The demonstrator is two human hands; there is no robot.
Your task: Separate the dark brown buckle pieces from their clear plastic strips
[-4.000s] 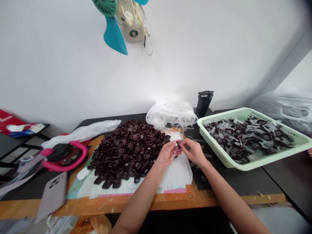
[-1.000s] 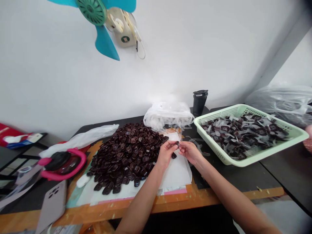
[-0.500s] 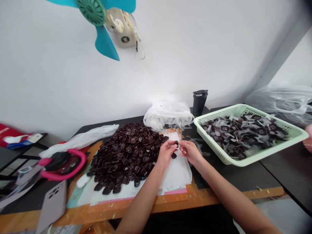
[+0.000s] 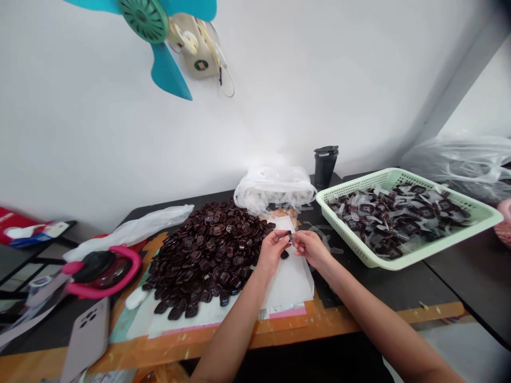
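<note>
Over a white paper sheet, my left hand pinches a small dark brown plastic piece between thumb and fingertips. My right hand is closed at the piece's right side, its fingertips pinched together; whatever they hold is too small to make out. Another dark piece lies on the paper just below the hands. To the left is a big heap of similar glossy dark pieces. Clear plastic strips lie on the black tabletop right of my right hand.
A pale green basket at right holds many dark pieces with clear strips. Behind the hands sit a white plastic bag and a black tumbler. At left are a pink-handled pot, a phone and a white mouse. A fan hangs above.
My fingertips have shifted slightly around the dark piece, the right ones drawing closer to it. The whole view has moved a little; everything else stays in place.
</note>
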